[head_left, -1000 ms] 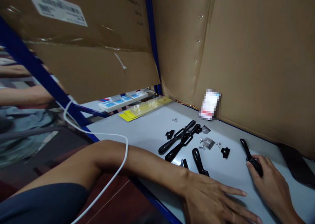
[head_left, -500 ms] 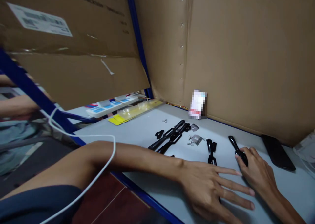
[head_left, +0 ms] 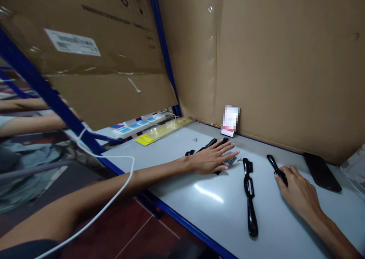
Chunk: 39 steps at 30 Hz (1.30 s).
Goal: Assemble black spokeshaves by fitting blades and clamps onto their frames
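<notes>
Right hand: fingers curled round a black-handled tool, one end projecting beyond the grip; forearm angles back. Left arm outstretched; left hand palm down, fingers straight, slightly parted, over partly hidden black handles; contact unclear. Loose black tool lies between both hands.

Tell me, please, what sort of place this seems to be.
Probably a workbench in a workshop or small factory: a long, glossy black tool with two handles and small silvery metal parts lie on a smooth, pale grey tabletop.
</notes>
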Tool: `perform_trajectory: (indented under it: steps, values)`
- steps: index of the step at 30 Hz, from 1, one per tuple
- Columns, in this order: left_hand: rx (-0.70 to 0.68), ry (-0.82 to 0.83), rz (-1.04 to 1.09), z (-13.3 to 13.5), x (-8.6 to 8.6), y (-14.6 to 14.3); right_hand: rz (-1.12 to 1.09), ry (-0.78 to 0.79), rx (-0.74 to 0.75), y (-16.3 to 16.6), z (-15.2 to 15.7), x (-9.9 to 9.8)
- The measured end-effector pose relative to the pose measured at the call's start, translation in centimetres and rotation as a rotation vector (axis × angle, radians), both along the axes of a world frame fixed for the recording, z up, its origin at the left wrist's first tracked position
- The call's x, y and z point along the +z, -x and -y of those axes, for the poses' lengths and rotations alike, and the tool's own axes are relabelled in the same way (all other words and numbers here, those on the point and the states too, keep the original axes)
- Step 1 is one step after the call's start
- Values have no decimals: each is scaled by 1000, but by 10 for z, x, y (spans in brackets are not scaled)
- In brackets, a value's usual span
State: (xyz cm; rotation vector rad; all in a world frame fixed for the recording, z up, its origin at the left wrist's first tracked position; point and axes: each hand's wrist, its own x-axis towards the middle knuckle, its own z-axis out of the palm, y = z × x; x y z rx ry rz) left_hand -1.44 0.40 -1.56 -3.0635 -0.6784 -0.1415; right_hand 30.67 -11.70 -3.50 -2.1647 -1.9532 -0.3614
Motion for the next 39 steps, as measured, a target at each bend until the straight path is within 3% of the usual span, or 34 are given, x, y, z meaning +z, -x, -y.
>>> perform_trajectory:
  steps: [4,6,10,15,19,24,32,36,39]
  values:
    - [-21,-3,58,-1,3,-29,40,-108,98,21,17,6]
    - [-28,0,102,0,4,-38,10,-187,343,43,29,3]
    - [-131,41,141,4,9,-48,-53,-107,689,75,50,-3]
    - [-284,109,127,7,5,-49,-119,-143,826,69,60,7]
    - [-171,99,221,1,-3,-39,-4,-211,749,66,57,9]
    - [-28,77,322,-5,-4,-27,13,-246,473,66,51,5]
    - [-11,66,327,14,5,-29,-103,-223,230,6,28,18]
    - [293,-65,330,-6,25,-20,-128,-195,125,-14,21,7]
    - [538,-121,291,-32,39,0,-185,-142,106,-25,16,-13]
